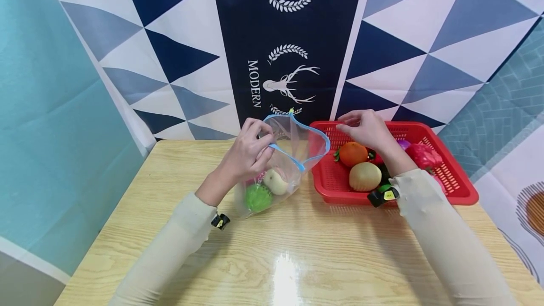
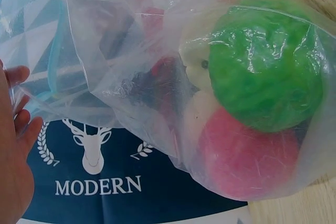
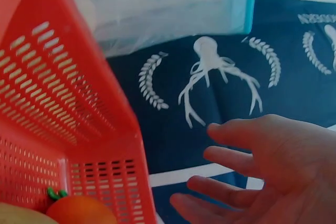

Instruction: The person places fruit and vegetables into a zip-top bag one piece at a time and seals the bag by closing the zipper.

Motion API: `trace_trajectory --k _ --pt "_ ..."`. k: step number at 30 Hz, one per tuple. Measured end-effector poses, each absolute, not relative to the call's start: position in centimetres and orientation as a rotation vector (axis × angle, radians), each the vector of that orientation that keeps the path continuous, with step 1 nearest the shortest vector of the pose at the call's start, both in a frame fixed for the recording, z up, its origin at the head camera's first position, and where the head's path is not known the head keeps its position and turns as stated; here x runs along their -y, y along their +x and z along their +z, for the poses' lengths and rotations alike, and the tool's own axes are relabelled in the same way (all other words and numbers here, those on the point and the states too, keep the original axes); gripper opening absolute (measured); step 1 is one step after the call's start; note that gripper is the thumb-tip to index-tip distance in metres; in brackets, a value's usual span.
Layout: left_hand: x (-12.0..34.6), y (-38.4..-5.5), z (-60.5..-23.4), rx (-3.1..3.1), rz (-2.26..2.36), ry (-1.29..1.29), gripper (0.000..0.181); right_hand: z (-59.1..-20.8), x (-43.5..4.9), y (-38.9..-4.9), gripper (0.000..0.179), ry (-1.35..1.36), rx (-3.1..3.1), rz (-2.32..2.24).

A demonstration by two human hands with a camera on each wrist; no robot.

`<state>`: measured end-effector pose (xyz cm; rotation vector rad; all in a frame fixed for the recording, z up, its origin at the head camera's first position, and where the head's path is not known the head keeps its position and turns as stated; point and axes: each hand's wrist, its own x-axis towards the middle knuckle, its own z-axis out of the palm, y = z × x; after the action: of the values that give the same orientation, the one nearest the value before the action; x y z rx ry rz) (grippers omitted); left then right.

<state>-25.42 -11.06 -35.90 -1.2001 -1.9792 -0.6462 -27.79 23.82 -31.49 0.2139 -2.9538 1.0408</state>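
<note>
My left hand [image 1: 246, 152] pinches the blue-edged mouth of a clear zip bag [image 1: 312, 148], which gapes open toward the right. Inside the bag lie a green bumpy round piece [image 2: 268, 66], a pink round piece [image 2: 247, 156] and a pale fruit [image 1: 275, 182] with a dark dimple. Over the back left part of the red basket [image 1: 465, 197] is my right hand [image 1: 369, 129], its fingers spread loosely with nothing between them. Below it in the basket sit an orange fruit [image 1: 353, 154] with green leaves and a tan, potato-like piece [image 1: 364, 176].
Farther right in the basket are a pink-red spiky piece [image 1: 425, 156] and a purple one [image 1: 403, 144], partly behind my right forearm. The basket stands close beside the bag on a wooden table [image 1: 238, 259]. A patterned cloth [image 1: 289, 27] hangs along the table's back edge.
</note>
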Motion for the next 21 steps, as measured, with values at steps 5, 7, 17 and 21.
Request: trace_trajectory --k 5,7,17,21 --pt "11.0 -25.5 -35.9 1.980 -0.645 -1.203 0.021 -32.1 -24.2 -28.8 0.052 0.169 3.066 0.979" --pt "11.0 -25.5 -35.9 1.982 -0.645 -1.202 0.021 -32.4 -24.4 -29.3 0.053 0.159 3.115 0.956" --pt "10.8 -25.3 -35.9 1.994 -0.642 -1.210 0.020 -33.7 -25.4 -30.8 0.060 0.137 3.329 0.832" --pt "10.7 -25.2 -35.9 1.999 -0.649 -1.210 0.020 -34.3 -25.6 -31.2 0.062 0.114 3.389 0.843"
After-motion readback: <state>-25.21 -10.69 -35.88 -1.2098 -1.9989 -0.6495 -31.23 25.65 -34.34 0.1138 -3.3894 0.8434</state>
